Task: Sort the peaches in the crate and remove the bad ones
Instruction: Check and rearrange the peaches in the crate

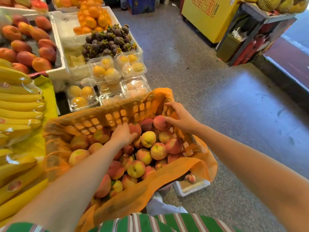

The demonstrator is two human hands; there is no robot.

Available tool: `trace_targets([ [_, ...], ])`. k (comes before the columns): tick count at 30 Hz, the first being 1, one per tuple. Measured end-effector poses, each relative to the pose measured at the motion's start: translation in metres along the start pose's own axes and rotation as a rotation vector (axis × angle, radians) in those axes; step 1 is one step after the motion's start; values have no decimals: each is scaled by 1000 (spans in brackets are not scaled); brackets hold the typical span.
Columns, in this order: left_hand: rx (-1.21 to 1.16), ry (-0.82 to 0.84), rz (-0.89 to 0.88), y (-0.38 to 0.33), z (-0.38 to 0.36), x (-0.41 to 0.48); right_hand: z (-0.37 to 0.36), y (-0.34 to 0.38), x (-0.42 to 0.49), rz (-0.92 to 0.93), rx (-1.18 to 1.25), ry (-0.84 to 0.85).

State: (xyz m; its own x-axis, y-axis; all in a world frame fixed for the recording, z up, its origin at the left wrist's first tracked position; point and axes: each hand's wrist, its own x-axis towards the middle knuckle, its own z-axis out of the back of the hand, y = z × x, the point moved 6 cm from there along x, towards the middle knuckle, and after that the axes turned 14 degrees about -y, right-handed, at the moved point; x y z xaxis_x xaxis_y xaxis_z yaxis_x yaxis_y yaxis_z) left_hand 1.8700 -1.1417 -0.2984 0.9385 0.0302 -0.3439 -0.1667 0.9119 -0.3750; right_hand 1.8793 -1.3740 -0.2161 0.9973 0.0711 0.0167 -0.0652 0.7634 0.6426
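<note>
An orange plastic crate [107, 116] lined with orange paper holds several peaches [148, 138], yellow to deep red. My left hand [122, 134] reaches into the far side of the pile, and its fingers curl round a reddish peach [135, 128]. My right hand [179, 118] is at the far right corner, where its thumb and fingers pinch a pink-red peach [159, 122] lying on top of the heap. Both forearms stretch over the crate.
Bananas [18, 104] lie on a yellow cloth at left. Beyond the crate stand clear boxes of yellow fruit [103, 71], mangosteens [108, 41], oranges and mangoes. A white foam box [192, 186] with a peach sits on the floor at right. Speckled floor lies to the right.
</note>
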Motion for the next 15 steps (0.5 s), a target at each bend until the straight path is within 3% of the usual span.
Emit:
trace_targets([
  [5,-1,18,-67,7,11,-25,1,0,-3,14,-158,61],
  [8,-35,-126,-151,11,40,-40,10,24,2,166,-422,-148],
  [10,-58,-295,-194,18,68,-53,5,54,5,290,-434,-217],
  [12,-79,-454,-202,31,94,-67,-16,86,8,390,-337,-122],
  [15,-73,-609,-213,60,123,-87,-65,125,-1,407,-108,252],
])
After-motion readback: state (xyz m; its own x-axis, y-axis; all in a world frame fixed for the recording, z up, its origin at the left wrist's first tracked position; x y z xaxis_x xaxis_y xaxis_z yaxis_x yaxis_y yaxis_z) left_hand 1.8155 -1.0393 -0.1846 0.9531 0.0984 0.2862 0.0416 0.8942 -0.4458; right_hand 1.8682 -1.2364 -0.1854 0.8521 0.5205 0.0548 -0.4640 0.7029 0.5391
